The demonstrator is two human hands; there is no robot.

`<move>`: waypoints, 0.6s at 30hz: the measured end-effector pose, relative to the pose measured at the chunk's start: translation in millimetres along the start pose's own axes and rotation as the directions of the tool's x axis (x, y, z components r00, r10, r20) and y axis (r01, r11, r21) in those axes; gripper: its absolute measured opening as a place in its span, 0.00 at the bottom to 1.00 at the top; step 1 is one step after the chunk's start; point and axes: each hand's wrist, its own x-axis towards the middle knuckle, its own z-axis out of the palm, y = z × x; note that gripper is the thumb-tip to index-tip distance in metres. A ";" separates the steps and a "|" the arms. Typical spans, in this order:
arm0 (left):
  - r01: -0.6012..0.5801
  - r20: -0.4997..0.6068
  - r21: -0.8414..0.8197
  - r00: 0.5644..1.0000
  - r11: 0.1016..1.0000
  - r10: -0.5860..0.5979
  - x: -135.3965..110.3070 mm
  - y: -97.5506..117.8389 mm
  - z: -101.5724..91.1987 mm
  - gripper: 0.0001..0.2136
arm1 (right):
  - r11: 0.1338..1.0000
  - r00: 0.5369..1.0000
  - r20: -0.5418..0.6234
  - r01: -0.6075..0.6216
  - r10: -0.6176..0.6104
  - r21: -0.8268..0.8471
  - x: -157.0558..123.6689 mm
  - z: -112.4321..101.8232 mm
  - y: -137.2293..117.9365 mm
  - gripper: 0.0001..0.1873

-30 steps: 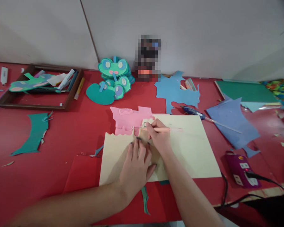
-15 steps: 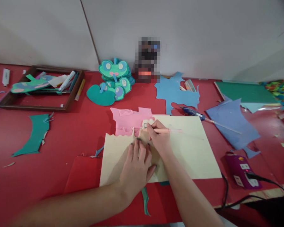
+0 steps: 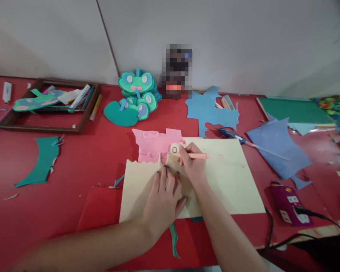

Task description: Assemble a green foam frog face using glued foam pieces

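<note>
A cream foam sheet (image 3: 232, 181) with a wavy, cut-out upper left edge lies in front of me. My left hand (image 3: 166, 192) rests flat on it, fingers spread near that edge. In my right hand (image 3: 194, 162) is a peach-coloured pen (image 3: 200, 155), held at a slant over the sheet's upper part. Just left of the right fingers, a small rounded outline (image 3: 174, 149) is drawn on the cream surface. A pink foam piece (image 3: 155, 143) with cut-outs lies beyond the sheet's edge, touching or partly under it; I cannot tell which.
Stacked green frog-face cut-outs (image 3: 137, 83) stand by the wall. A brown frame (image 3: 82, 126) holding markers is at left. Blue foam scraps (image 3: 206, 107), a hot glue gun or blue-handled tool (image 3: 229, 134), a blue-violet sheet (image 3: 277, 147) and a purple power strip (image 3: 289, 204) lie right.
My right hand has shifted slightly right with the pen, and the small outline beside it now shows closed. My left hand stays in place.
</note>
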 end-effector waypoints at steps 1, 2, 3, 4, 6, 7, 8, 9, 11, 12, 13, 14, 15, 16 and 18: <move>0.002 -0.003 0.000 1.000 1.000 -0.002 -0.1 0.0 -0.1 0.21 | 1.000 1.000 0.007 0.003 -0.003 -0.005 0.1 -0.2 0.6 0.18; 0.004 -0.006 -0.001 1.000 1.000 -0.004 -0.2 0.0 -0.2 0.21 | 1.000 1.000 0.012 0.006 -0.006 -0.011 0.2 -0.4 1.1 0.18; 0.005 -0.007 -0.001 1.000 1.000 -0.005 -0.1 -0.1 -0.3 0.21 | 1.000 1.000 0.020 0.011 -0.011 -0.018 0.3 -0.6 1.4 0.18; 0.006 -0.008 -0.001 1.000 1.000 -0.006 0.0 -0.1 -0.5 0.21 | 1.000 0.999 0.028 0.017 -0.016 -0.024 0.4 -0.9 1.5 0.18; 0.005 -0.012 0.001 1.000 1.000 -0.005 0.3 -0.1 -0.6 0.21 | 0.999 0.999 0.044 0.028 -0.026 -0.033 0.4 -1.1 1.0 0.18; 0.005 -0.011 0.003 1.000 1.000 -0.005 0.4 0.0 -0.6 0.21 | 0.999 0.998 0.052 0.029 -0.027 -0.037 0.4 -1.1 0.5 0.18; 0.005 -0.010 0.003 1.000 1.000 -0.005 0.5 0.1 -0.5 0.21 | 0.999 0.998 0.061 0.028 -0.025 -0.043 0.3 -1.0 0.0 0.18; 0.005 -0.009 0.003 1.000 1.000 -0.005 0.5 0.2 -0.5 0.21 | 0.999 0.997 0.070 0.022 -0.018 -0.049 0.3 -0.8 -0.5 0.18; 0.003 -0.005 0.001 1.000 1.000 -0.003 0.5 0.4 -0.3 0.21 | 0.998 0.997 0.083 0.009 -0.004 -0.056 0.1 -0.1 -1.1 0.17; 0.004 0.000 0.002 1.000 1.000 -0.004 0.4 0.5 -0.2 0.21 | 0.998 0.996 0.087 0.006 -0.001 -0.059 0.1 0.2 -1.1 0.17; 0.003 0.003 0.004 1.000 1.000 -0.003 0.4 0.6 -0.1 0.21 | 0.998 0.996 0.087 0.008 -0.002 -0.063 0.1 0.4 -0.8 0.17; 0.002 0.003 0.006 1.000 1.000 -0.002 0.3 0.7 0.0 0.21 | 0.998 0.997 0.083 0.010 -0.005 -0.068 0.1 0.6 -0.4 0.17; 0.002 0.004 0.009 1.000 1.000 -0.002 0.2 0.8 0.0 0.21 | 0.997 0.997 0.075 0.014 -0.009 -0.072 0.2 0.6 0.1 0.17; 0.002 0.002 0.012 1.000 1.000 -0.002 0.2 0.9 0.0 0.21 | 0.997 0.998 0.066 0.018 -0.013 -0.075 0.2 0.6 0.6 0.17; 0.003 -0.004 0.019 1.000 1.000 -0.003 0.1 1.0 -0.2 0.21 | 0.997 0.999 0.053 0.016 -0.013 -0.071 0.2 0.4 1.0 0.17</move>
